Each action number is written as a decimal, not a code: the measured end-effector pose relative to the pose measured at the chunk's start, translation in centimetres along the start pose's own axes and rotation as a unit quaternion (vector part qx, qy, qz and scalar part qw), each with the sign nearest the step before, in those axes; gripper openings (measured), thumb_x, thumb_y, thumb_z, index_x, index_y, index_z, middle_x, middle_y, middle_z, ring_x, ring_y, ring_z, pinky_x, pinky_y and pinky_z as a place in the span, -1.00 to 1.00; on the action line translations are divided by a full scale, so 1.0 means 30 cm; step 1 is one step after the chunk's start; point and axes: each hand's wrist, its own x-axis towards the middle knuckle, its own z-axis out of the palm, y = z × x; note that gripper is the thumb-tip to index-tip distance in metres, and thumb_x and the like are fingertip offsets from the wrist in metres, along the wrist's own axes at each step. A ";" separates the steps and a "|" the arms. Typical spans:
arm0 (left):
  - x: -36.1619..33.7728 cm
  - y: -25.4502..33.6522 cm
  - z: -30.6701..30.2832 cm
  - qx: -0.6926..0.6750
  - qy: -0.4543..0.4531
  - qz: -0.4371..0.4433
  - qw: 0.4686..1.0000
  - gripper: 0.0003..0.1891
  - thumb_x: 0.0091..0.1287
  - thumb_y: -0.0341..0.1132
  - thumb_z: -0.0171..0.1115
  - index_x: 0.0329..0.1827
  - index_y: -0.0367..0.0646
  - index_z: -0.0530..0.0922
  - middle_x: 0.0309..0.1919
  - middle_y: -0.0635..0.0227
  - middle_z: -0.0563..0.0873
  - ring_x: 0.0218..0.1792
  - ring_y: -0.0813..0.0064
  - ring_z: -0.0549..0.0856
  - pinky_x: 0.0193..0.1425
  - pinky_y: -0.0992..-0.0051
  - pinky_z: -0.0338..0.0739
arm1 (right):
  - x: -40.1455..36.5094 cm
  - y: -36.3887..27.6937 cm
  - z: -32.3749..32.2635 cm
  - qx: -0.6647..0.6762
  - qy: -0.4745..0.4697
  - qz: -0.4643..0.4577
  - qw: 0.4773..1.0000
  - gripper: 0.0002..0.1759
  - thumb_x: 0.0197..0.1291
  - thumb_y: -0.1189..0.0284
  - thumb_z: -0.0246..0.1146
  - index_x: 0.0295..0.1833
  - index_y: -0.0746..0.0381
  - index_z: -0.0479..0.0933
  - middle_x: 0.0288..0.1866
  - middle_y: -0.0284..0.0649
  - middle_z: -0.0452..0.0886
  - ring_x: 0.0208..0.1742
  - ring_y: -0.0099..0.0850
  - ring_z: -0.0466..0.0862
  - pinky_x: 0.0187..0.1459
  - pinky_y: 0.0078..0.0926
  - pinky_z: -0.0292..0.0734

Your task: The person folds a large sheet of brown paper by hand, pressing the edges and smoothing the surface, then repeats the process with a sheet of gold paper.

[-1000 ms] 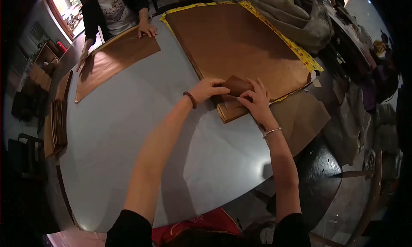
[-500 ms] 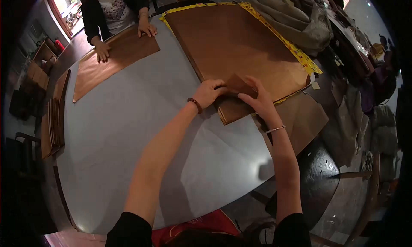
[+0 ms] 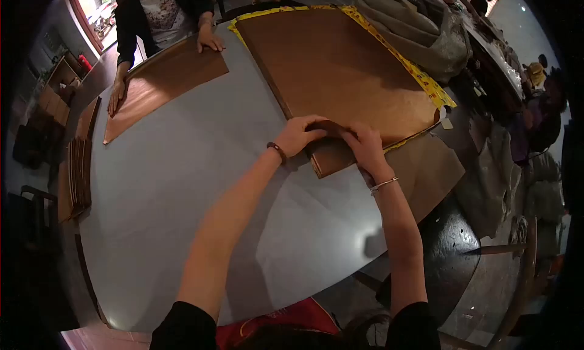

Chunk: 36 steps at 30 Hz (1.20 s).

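Note:
A large stack of brown paper sheets (image 3: 340,64) lies on the table, with yellow printed wrapping along its far and right edges. At its near edge, my left hand (image 3: 299,134) pinches a raised, curved flap of the brown paper (image 3: 330,128) between thumb and fingers. My right hand (image 3: 366,145) is closed on the other end of this flap, its fingertips close to the left hand's. Below the flap, a brown paper end (image 3: 333,161) projects toward me over the grey tabletop (image 3: 207,167).
Across the table, a person's hands (image 3: 115,97) rest on a brown sheet (image 3: 164,76). Folded brown paper (image 3: 79,173) stands in a pile at the left edge. A loose brown sheet (image 3: 432,167) and grey cloth (image 3: 420,33) lie to the right. A dark stool (image 3: 447,246) is near my right arm.
My right hand has moved left and closed on the flap, which is now lower and curved between my hands. The other person's one hand has slid left along their sheet.

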 end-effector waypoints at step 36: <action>0.050 -0.004 -0.018 0.038 -0.033 -0.102 0.994 -0.73 0.30 -0.22 0.30 -0.16 -0.29 0.64 -0.31 0.39 0.70 -0.28 0.59 0.61 -0.13 0.54 0.51 | -0.091 0.053 -0.009 -0.136 -0.035 -0.066 0.988 -0.81 0.04 0.11 0.39 -0.25 -0.12 0.67 0.49 -0.26 0.20 0.58 -0.07 -0.09 0.41 0.29 -0.39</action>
